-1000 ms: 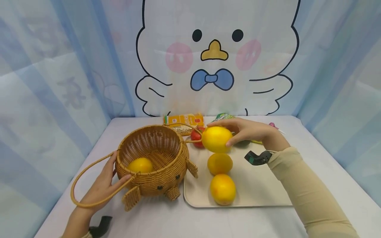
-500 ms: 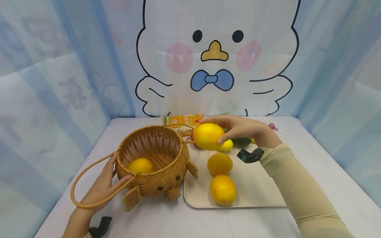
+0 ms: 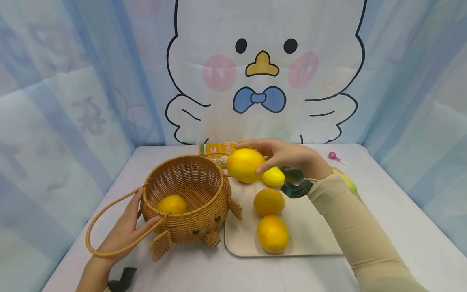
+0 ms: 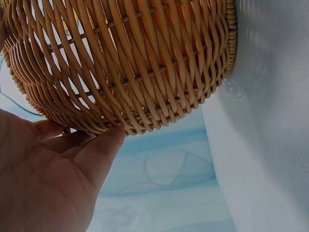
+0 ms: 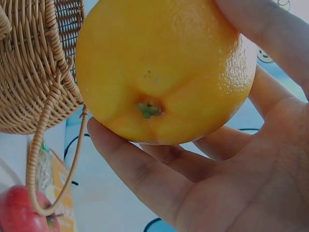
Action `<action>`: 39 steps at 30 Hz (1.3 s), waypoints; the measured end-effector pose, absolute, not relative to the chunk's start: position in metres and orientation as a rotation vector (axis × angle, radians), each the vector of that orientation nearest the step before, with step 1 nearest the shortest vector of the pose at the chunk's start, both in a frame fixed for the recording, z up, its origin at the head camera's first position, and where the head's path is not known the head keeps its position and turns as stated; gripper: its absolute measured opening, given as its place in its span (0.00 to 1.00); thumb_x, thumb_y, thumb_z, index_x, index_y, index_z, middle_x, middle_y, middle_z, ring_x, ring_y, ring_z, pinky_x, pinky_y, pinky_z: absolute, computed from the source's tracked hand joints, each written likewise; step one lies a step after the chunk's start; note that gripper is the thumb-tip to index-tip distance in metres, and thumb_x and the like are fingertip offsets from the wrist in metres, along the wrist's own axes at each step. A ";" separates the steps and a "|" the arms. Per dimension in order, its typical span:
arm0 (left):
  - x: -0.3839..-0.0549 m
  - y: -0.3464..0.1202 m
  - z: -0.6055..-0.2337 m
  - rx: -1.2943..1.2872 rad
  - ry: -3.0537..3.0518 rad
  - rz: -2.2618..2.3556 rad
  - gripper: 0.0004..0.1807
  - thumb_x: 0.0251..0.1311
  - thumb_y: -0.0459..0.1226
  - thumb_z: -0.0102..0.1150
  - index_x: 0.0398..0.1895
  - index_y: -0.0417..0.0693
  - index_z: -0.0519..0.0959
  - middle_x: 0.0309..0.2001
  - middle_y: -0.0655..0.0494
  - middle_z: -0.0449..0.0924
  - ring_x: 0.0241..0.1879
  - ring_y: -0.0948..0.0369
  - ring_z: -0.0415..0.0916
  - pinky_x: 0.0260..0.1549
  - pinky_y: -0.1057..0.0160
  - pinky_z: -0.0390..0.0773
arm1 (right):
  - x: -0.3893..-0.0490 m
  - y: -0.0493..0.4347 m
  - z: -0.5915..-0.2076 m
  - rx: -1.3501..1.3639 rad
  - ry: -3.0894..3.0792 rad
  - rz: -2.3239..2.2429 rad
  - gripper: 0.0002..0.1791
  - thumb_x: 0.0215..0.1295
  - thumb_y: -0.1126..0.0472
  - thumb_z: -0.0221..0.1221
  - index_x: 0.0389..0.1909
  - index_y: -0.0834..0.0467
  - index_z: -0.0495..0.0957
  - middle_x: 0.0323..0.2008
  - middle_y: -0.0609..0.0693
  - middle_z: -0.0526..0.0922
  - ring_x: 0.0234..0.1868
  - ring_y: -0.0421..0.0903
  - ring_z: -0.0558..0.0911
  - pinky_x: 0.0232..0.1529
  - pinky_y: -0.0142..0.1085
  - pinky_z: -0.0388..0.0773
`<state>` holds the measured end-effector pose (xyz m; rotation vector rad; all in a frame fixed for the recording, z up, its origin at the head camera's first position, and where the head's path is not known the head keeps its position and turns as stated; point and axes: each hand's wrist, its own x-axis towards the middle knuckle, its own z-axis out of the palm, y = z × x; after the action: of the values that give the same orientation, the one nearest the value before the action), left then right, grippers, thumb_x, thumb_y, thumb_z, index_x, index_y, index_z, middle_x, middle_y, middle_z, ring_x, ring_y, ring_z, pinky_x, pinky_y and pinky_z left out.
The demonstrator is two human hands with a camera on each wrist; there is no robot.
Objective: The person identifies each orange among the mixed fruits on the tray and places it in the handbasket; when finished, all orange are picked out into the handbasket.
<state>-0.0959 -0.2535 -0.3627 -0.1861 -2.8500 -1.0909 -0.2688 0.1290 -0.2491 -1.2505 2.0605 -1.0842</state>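
My right hand [image 3: 288, 156] holds an orange [image 3: 245, 165] above the tray, just right of the basket's rim; its green stem end shows in the right wrist view. My left hand [image 3: 122, 233] grips the left side of a wicker basket [image 3: 186, 221] with an animal face, the near handle looping over the hand. Left fingers [image 4: 104, 150] lie against the woven wall in the left wrist view. One orange [image 3: 171, 204] rests inside the basket. Two more oranges, one [image 3: 269, 202] behind the other [image 3: 273, 234], sit on the beige tray [image 3: 313, 239].
A lemon [image 3: 273, 177] lies at the tray's back, by a dark green item [image 3: 292, 174]. Behind the basket is an orange snack packet [image 3: 219, 148]. A red fruit [image 5: 21, 210] shows beyond the far handle [image 5: 34, 159]. A lollipop [image 3: 333, 155] lies at the back right.
The right hand has carried its orange leftward and slightly up, towards the basket, uncovering the lemon and the lollipop. The left hand and basket have stayed put.
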 end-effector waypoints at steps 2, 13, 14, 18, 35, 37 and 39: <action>-0.096 -0.254 -0.363 -0.185 -2.852 -1.094 0.51 0.65 0.51 0.51 0.74 0.52 0.26 0.75 0.43 0.26 0.73 0.38 0.39 0.63 0.35 0.58 | -0.270 0.125 -0.250 -1.266 2.062 -1.084 0.38 0.57 0.55 0.65 0.69 0.45 0.61 0.71 0.44 0.60 0.71 0.46 0.60 0.73 0.54 0.55; -0.096 -0.254 -0.363 -0.172 -2.857 -1.096 0.51 0.65 0.50 0.52 0.74 0.51 0.26 0.75 0.41 0.25 0.73 0.38 0.38 0.63 0.34 0.59 | -0.274 0.102 -0.250 -1.220 2.014 -1.124 0.36 0.57 0.55 0.64 0.67 0.40 0.63 0.64 0.39 0.70 0.63 0.45 0.70 0.69 0.48 0.63; -0.096 -0.254 -0.363 -0.174 -2.856 -1.095 0.51 0.65 0.50 0.52 0.74 0.51 0.26 0.75 0.41 0.26 0.73 0.38 0.38 0.63 0.34 0.59 | -0.274 0.100 -0.249 -1.220 2.005 -1.130 0.36 0.57 0.56 0.64 0.67 0.40 0.63 0.64 0.39 0.70 0.63 0.45 0.69 0.70 0.48 0.62; -0.096 -0.254 -0.363 -0.182 -2.850 -1.099 0.51 0.65 0.50 0.52 0.74 0.50 0.26 0.75 0.41 0.26 0.72 0.37 0.39 0.64 0.34 0.58 | -0.275 0.094 -0.248 -1.228 1.968 -1.144 0.36 0.58 0.57 0.64 0.67 0.40 0.64 0.64 0.40 0.70 0.63 0.45 0.69 0.69 0.49 0.63; -0.096 -0.253 -0.363 -0.160 -2.856 -1.110 0.51 0.65 0.51 0.51 0.74 0.53 0.26 0.75 0.42 0.26 0.72 0.37 0.39 0.64 0.34 0.58 | -0.286 0.062 -0.253 -1.333 1.908 -1.084 0.39 0.57 0.52 0.65 0.69 0.43 0.61 0.66 0.43 0.68 0.62 0.47 0.71 0.66 0.45 0.69; -0.096 -0.253 -0.362 -0.159 -2.854 -1.111 0.51 0.65 0.51 0.51 0.74 0.53 0.26 0.75 0.41 0.26 0.72 0.37 0.39 0.64 0.33 0.58 | -0.287 0.057 -0.254 -1.354 1.915 -1.078 0.38 0.58 0.53 0.64 0.69 0.43 0.61 0.67 0.42 0.66 0.63 0.46 0.70 0.66 0.44 0.69; -0.095 -0.252 -0.362 -0.156 -2.856 -1.106 0.51 0.65 0.52 0.51 0.74 0.53 0.26 0.75 0.41 0.26 0.72 0.37 0.39 0.64 0.34 0.58 | -0.288 0.053 -0.255 -1.367 1.914 -1.077 0.38 0.59 0.55 0.63 0.70 0.44 0.60 0.68 0.43 0.65 0.64 0.46 0.69 0.67 0.44 0.69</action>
<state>-0.0954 -0.2521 -0.3620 -0.1558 -2.8559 -1.1063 -0.2881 0.0532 -0.2549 -1.3672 1.9139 -1.0768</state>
